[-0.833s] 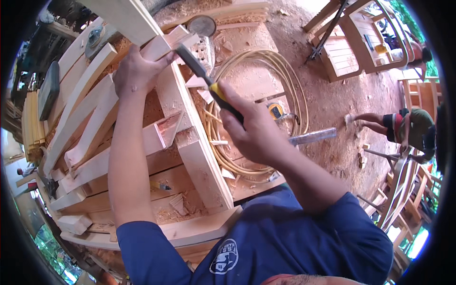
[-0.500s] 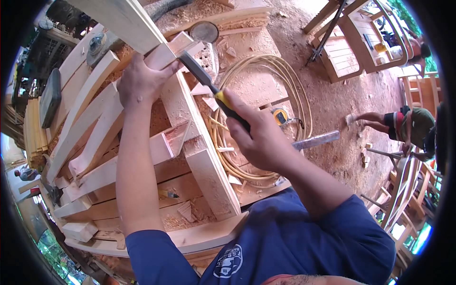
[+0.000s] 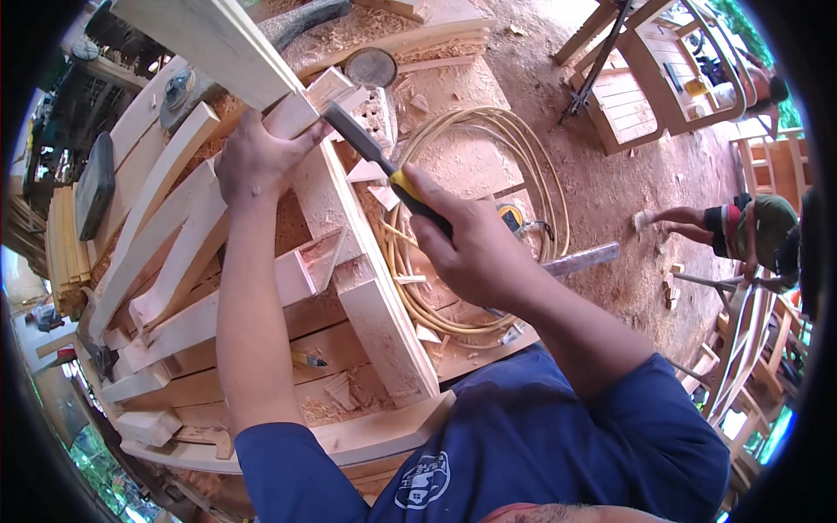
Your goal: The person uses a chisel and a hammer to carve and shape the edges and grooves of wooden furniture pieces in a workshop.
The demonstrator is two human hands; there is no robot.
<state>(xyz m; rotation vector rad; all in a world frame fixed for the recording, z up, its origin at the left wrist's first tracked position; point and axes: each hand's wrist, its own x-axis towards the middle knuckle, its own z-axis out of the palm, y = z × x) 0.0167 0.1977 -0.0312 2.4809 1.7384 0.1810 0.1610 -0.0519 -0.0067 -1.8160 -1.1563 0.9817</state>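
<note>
My right hand [image 3: 466,240] is wrapped round the black and yellow handle of a chisel [image 3: 359,138]. Its flat metal blade points up and to the left, with the tip at the end of a pale wooden piece [image 3: 290,115]. My left hand [image 3: 261,161] grips that same piece, the thumb stretched toward the chisel tip. Below the hands, a thick wooden beam [image 3: 388,336] runs down toward me. A wide pale board [image 3: 214,44] slants in from the upper left and reaches the piece in my left hand.
A coiled yellow hose [image 3: 558,174] lies right of the beam, with a tape measure [image 3: 510,216] and a metal bar [image 3: 582,259] by it. Curved wooden parts [image 3: 161,187] lie at left. Wood shavings are scattered about. Another person [image 3: 758,231] is at far right.
The chisel and my right hand have shifted very slightly left and up. My left hand keeps its hold on the wooden piece.
</note>
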